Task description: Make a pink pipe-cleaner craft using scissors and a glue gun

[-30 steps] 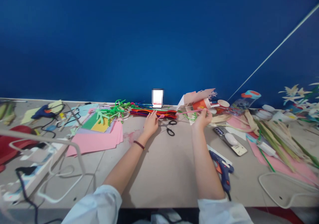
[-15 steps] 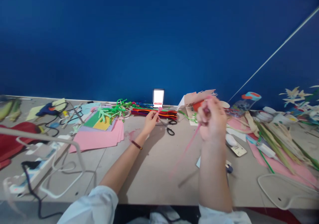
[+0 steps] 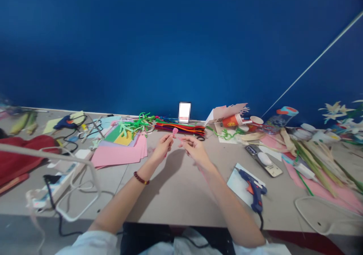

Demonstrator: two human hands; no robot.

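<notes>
1. At the far left we record a crumpled red cloth and a white power strip on the pale work table.
2. Next we note a stack of pink craft paper sheets, with a tangle of green pipe cleaners lying at its far edge.
3. We find the left hand, wearing a dark red beaded bracelet, clenched in a pinch on a pink chenille pipe cleaner.
4. That item sits in the air between both hands, above the table, its looped end upward. We assess it as very light, soft and bendable, and the loop as easily crushed; the straight stem below the loop offers the safer hold.
5. We find the right hand grasping the same stem with its fingertips, as far as we can see.
6. Further right, we log a blue hot glue gun on a white sheet.
</notes>
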